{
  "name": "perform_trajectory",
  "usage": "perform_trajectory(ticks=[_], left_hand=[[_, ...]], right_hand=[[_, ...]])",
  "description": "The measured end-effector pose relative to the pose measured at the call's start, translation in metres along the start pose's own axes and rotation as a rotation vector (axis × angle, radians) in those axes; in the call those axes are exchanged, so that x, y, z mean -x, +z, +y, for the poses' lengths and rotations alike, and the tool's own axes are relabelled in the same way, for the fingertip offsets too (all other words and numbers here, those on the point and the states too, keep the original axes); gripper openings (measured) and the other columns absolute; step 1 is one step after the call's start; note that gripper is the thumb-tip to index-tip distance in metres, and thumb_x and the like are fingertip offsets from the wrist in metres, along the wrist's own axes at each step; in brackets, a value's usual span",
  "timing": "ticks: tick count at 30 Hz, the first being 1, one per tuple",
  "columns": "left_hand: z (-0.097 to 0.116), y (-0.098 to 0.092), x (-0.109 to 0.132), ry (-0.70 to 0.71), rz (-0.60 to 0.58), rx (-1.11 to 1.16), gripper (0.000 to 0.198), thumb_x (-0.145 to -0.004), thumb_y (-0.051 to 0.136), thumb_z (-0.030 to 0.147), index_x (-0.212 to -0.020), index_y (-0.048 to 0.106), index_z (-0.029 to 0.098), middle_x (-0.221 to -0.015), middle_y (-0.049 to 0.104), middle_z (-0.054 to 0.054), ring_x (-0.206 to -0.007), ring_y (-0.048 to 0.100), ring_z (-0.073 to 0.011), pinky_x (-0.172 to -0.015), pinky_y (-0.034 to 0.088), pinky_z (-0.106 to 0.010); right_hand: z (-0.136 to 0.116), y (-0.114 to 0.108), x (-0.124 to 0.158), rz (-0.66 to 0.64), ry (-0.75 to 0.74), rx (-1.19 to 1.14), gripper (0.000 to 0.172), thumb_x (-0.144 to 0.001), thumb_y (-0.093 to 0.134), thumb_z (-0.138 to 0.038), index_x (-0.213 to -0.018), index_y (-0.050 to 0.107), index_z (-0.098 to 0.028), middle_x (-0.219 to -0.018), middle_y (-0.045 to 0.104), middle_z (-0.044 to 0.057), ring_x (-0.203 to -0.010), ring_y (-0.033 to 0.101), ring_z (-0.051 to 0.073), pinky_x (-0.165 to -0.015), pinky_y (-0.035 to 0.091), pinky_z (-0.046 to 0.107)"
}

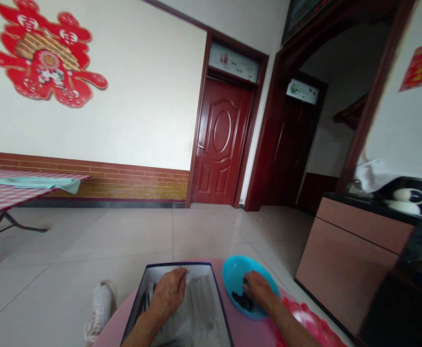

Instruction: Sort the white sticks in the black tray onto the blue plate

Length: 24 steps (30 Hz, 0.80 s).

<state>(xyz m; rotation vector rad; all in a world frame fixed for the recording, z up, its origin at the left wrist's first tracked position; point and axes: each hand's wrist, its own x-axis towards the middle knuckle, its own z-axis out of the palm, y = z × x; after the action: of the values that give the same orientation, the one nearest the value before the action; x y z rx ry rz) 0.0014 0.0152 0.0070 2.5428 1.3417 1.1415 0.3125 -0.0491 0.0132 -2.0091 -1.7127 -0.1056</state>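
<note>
A shallow white box with a dark blue rim (178, 263) stands on a round pink surface (124, 315). In it lie a row of thin, pale, clear-looking sticks (202, 301) and darker slim pieces (146, 300) along the left side. Over the box my left hand (169, 290) is closed in a pinch; a thin tip shows at the fingers, too small to name. To the right is a light-blue plastic bowl (234, 271) with small black pieces (242, 301) at its bottom. My right hand (257, 285) reaches into this bowl, fingertips pinched on a small black piece.
Beside the bowl lies a shiny red-pink plastic item (306, 320). A shoe (101, 306) shows on the tiled floor (138, 241) at left. A checked-cloth table (22, 197) stands far left, a cabinet (351, 246) at right. A red door (223, 140) is ahead.
</note>
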Motion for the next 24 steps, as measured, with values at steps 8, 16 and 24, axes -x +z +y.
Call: perform_trajectory(ticks=[8,16,24], left_hand=[[0.005,0.000,0.001,-0.006,0.037,0.008,0.031,-0.084,0.042,0.017,-0.101,0.069,0.014,-0.093,0.073,-0.011,-0.087,0.069,-0.0255,-0.079,0.054,-0.038],[0.002,0.000,-0.003,0.012,0.321,0.054,0.034,-0.091,0.035,0.024,-0.100,0.067,0.017,-0.089,0.074,-0.009,-0.079,0.070,-0.0205,-0.071,0.056,-0.031],[-0.006,0.010,-0.003,0.030,0.428,0.119,0.040,-0.095,0.031,0.033,-0.107,0.065,0.017,-0.090,0.074,-0.010,-0.081,0.071,-0.0180,-0.073,0.056,-0.026]], right_hand=[[-0.029,-0.004,-0.025,0.009,0.030,-0.077,0.019,-0.077,0.046,-0.024,-0.072,0.064,-0.019,-0.073,0.068,0.010,-0.073,0.064,0.025,-0.073,0.047,0.037],[-0.162,0.008,-0.027,0.080,0.284,-1.073,0.035,-0.065,0.058,-0.047,-0.083,0.070,-0.019,-0.055,0.060,-0.001,-0.053,0.053,0.016,-0.050,0.040,0.027],[-0.188,0.035,-0.003,-0.043,0.423,-1.543,0.045,-0.052,0.076,-0.047,-0.085,0.070,-0.018,-0.060,0.061,-0.001,-0.059,0.055,0.015,-0.056,0.045,0.025]])
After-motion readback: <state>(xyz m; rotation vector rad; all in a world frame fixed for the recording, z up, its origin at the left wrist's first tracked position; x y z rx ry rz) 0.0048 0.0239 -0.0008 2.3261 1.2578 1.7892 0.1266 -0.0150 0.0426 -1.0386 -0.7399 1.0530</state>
